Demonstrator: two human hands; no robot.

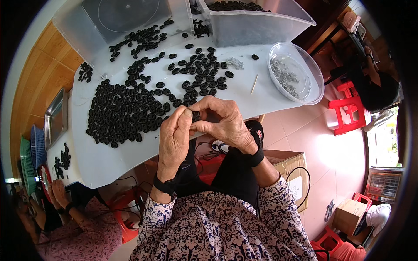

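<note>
My left hand (174, 132) and my right hand (224, 124) meet just in front of the table's near edge. Between their fingertips they pinch a small black oval plastic part (195, 116), mostly covered by my fingers. Beyond my hands, a big heap of the same black oval parts (122, 113) spreads over the left of the white table (235, 100). More loose ovals (202, 71) lie straight ahead. A little pile of thin metal pins (235, 63) sits to their right, near a round clear tub (305, 98) with many more pins (285, 76) inside.
A wooden stick (254, 84) lies right of the parts. Two clear plastic bins, one on its side (72, 32) and one upright (257, 30), stand at the back. At lower left is a co-worker's hand (58, 193). A cardboard box (281, 158) and red stools (348, 113) are on the floor.
</note>
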